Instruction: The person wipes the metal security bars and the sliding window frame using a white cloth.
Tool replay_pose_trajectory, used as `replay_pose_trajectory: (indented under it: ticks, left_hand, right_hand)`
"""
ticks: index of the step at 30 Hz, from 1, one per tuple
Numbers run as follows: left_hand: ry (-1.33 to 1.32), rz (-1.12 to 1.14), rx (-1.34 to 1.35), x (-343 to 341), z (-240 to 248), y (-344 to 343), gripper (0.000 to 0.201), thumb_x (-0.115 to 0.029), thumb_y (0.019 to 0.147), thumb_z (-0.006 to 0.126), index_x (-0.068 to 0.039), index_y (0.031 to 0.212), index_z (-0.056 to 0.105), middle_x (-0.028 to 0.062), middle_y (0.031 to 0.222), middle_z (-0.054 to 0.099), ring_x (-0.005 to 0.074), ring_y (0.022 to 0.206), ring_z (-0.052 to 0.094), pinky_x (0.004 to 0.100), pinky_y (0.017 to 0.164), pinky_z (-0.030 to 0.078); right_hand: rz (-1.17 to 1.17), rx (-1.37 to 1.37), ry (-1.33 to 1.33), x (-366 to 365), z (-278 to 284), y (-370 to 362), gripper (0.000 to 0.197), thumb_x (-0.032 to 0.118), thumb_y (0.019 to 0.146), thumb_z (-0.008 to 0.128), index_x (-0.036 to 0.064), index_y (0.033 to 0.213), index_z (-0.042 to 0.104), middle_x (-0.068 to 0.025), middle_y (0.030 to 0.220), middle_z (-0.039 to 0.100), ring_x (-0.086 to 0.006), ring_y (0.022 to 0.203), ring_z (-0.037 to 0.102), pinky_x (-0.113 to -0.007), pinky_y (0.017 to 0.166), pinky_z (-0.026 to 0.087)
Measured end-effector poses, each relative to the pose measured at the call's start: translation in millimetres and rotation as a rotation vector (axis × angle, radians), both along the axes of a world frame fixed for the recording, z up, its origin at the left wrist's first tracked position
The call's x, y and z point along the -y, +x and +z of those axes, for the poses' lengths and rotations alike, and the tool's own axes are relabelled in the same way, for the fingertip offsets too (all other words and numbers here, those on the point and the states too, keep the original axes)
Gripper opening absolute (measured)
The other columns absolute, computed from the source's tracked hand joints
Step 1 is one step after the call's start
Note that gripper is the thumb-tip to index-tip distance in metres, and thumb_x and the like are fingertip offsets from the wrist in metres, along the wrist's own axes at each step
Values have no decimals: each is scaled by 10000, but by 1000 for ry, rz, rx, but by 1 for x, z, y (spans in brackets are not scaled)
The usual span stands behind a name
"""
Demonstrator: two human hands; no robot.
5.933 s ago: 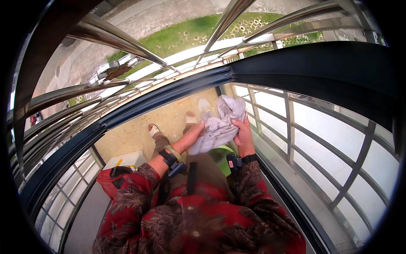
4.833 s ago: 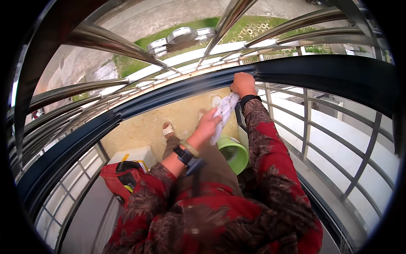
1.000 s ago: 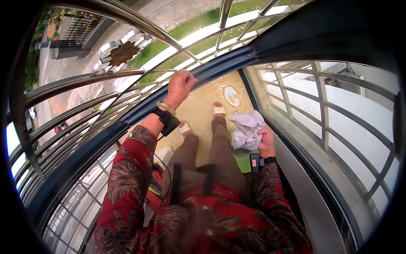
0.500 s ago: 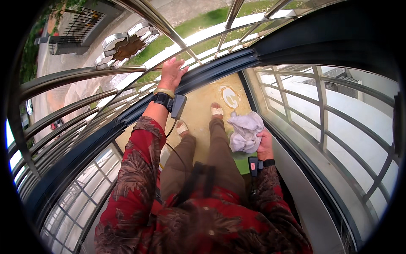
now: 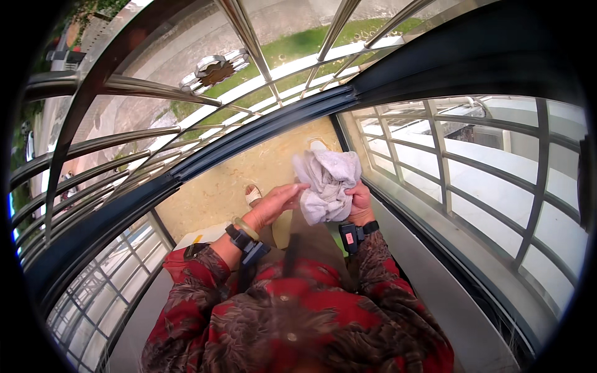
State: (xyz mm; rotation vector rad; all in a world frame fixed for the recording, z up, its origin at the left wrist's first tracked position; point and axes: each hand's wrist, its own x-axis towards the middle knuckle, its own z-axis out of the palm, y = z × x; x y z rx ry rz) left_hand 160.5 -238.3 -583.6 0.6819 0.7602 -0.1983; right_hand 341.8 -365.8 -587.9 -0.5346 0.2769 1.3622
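Right hand [image 5: 359, 202] gripping crumpled grey cloth [image 5: 328, 183] (fingers hidden), left hand [image 5: 278, 202] open, fingertips touching it.

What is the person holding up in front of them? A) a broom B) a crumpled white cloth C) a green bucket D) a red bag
B: the right hand grips a crumpled white cloth, and the left hand touches its side.

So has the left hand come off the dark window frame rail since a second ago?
Yes. The left hand has dropped back from the dark frame rail and now touches the white cloth.
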Motion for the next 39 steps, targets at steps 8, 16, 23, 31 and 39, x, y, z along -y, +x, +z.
replay_pose_trajectory:
  ticks: [8, 16, 23, 31, 39]
  left_hand:
    - [48, -26, 301, 10, 41, -8, 441, -149, 848, 515, -20, 1246, 375, 76, 1157, 501, 152, 1053, 478, 278, 900, 377]
    - [135, -46, 244, 19, 41, -14, 467, -246, 900, 410, -18, 1292, 297, 84, 1279, 388, 153, 1173, 362, 278, 974, 294]
    - [-188, 465, 155, 21, 36, -15, 513, -368, 923, 266, 18, 1251, 345, 102, 1229, 436, 180, 1105, 438, 296, 957, 324]
    - [191, 144, 259, 6, 80, 15, 297, -98, 790, 583, -4, 1066, 523, 34, 986, 574, 99, 876, 521, 261, 798, 419]
    - [300, -389, 474, 14, 97, 46, 271, -148, 797, 572, 21, 1008, 546, 69, 934, 610, 124, 856, 539, 270, 795, 416]
  right_hand:
    - [29, 118, 30, -10, 30, -3, 559, 44, 717, 496, -24, 1246, 332, -163, 1205, 454, -300, 1091, 464, -405, 943, 368]
    - [-127, 89, 1, -3, 22, -15, 562, 329, 840, 482, 27, 1281, 309, -125, 1290, 383, -277, 1196, 350, -420, 1020, 228]
    - [-117, 223, -216, 8, -3, -9, 487, 70, 787, 473, 79, 1259, 353, -84, 1236, 447, -236, 1170, 384, -399, 1010, 240]
    - [468, 277, -670, 50, -5, 17, 168, 229, 759, 517, 87, 844, 547, -46, 857, 604, -172, 761, 568, -320, 689, 446]
    - [641, 855, -492, 15, 15, -3, 217, 226, 792, 533, 25, 854, 588, -49, 742, 591, -148, 647, 552, -285, 588, 451]
